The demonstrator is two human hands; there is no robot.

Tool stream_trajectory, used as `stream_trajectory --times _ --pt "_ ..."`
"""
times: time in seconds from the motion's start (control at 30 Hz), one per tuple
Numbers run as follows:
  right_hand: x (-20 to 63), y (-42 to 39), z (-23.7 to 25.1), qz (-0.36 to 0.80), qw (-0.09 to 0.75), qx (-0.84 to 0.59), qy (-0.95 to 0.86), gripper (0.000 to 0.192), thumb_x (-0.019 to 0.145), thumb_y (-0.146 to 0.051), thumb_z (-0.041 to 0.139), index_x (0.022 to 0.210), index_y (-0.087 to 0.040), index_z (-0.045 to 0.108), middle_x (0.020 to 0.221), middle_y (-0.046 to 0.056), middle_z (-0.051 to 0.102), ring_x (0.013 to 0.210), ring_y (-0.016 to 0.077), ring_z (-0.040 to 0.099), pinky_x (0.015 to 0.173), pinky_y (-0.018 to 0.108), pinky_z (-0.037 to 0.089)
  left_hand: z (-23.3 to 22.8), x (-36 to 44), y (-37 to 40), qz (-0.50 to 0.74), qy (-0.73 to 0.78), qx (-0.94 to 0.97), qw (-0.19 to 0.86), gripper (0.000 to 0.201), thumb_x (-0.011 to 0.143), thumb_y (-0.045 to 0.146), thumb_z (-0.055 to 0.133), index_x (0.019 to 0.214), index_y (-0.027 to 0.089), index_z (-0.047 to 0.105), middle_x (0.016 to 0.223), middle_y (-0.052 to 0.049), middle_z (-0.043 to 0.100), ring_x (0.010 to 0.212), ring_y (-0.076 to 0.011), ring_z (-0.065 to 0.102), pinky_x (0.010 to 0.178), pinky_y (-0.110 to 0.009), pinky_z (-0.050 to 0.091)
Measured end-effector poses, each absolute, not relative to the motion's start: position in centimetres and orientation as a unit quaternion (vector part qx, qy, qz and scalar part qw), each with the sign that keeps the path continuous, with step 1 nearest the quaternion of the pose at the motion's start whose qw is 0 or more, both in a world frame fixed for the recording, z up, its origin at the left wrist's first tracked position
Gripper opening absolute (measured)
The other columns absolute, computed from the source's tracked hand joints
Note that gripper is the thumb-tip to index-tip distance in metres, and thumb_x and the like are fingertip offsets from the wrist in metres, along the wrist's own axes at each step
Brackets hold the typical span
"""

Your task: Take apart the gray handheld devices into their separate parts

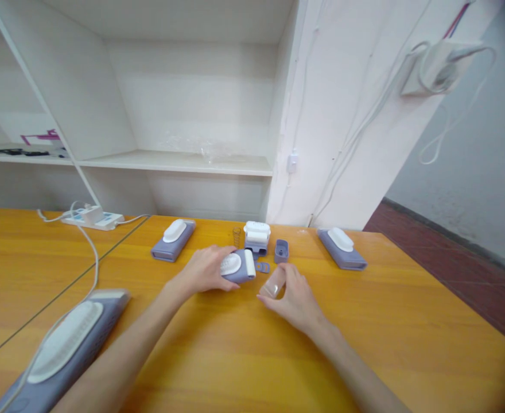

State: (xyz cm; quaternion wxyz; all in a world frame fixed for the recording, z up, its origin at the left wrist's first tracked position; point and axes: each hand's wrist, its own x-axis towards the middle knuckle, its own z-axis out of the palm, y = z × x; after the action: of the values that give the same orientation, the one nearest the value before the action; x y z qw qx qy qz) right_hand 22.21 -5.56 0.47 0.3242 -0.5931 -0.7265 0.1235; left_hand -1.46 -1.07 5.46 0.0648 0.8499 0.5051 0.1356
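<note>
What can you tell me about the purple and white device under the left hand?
The device is a small lavender block, plastic by its look, with a white oval pad on top and a white band across its right end. It lies flat on the orange wooden table, near the middle. The left hand rests over its left part, fingers curled on it. The right hand is close but apart.

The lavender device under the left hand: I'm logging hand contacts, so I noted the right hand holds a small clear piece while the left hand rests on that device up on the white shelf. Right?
Not quite. The head view shows the left hand resting on the lavender device on the orange table, not the white shelf. The right hand does hold a small clear piece.
</note>
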Motion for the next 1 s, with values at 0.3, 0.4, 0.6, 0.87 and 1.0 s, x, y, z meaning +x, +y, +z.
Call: stream_trajectory --times 0.3,0.4,0.6,0.87,1.0 --pt "23.3 -6.2 -2.4 0.135 0.285 -0.588 -0.745 0.072 0.067 -0.055 0.068 0.122 -0.018 0.041 0.125 0.012 0.054 0.121 0.0282 0.047 0.108 0.049 0.024 6.5 -1.4 -1.4 0.150 0.466 0.868 0.086 0.085 0.057 0.052 0.076 0.131 0.025 0.047 0.121 -0.008 0.059 0.107 -0.0275 0.056 0.093 -0.033 0.041" --pt "23.9 -6.7 -2.0 0.053 0.267 -0.580 -0.768 0.090 0.065 -0.061 0.067 0.134 -0.015 0.031 0.135 0.017 0.045 0.127 0.0319 0.039 0.109 0.052 0.018 6.8 -1.0 -1.7 0.143 0.457 0.874 0.088 0.082 0.058 0.050 0.076 0.131 0.026 0.047 0.122 -0.007 0.058 0.109 -0.0277 0.055 0.092 -0.034 0.041" --pt "22.7 -6.2 1.8 -0.034 0.252 -0.489 -0.835 0.085 0.070 -0.066 0.062 0.131 -0.013 0.037 0.127 0.017 0.051 0.116 0.0309 0.046 0.095 0.042 0.034 7.8 0.5 -2.5 0.108 0.400 0.907 0.079 0.079 0.057 0.042 0.077 0.129 0.028 0.047 0.120 -0.005 0.061 0.110 -0.0287 0.054 0.093 -0.035 0.040" --pt "21.6 -5.0 3.5 -0.095 0.210 -0.474 -0.850 0.062 0.063 -0.077 0.057 0.084 -0.018 0.054 0.084 0.008 0.059 0.082 0.0263 0.052 0.075 0.038 0.033 7.5 0.6 -2.8 0.116 0.383 0.915 0.052 0.079 0.055 0.045 0.075 0.127 0.026 0.048 0.115 -0.005 0.063 0.105 -0.0277 0.056 0.085 -0.035 0.045" --pt "21.6 -5.3 3.5 -0.090 0.247 -0.480 -0.837 0.061 0.061 -0.075 0.059 0.083 -0.019 0.053 0.083 0.006 0.058 0.082 0.0245 0.052 0.075 0.036 0.031 7.1 0.3 -2.9 0.136 0.373 0.916 0.060 0.081 0.054 0.043 0.076 0.128 0.027 0.047 0.117 -0.003 0.062 0.106 -0.0270 0.056 0.086 -0.034 0.044"
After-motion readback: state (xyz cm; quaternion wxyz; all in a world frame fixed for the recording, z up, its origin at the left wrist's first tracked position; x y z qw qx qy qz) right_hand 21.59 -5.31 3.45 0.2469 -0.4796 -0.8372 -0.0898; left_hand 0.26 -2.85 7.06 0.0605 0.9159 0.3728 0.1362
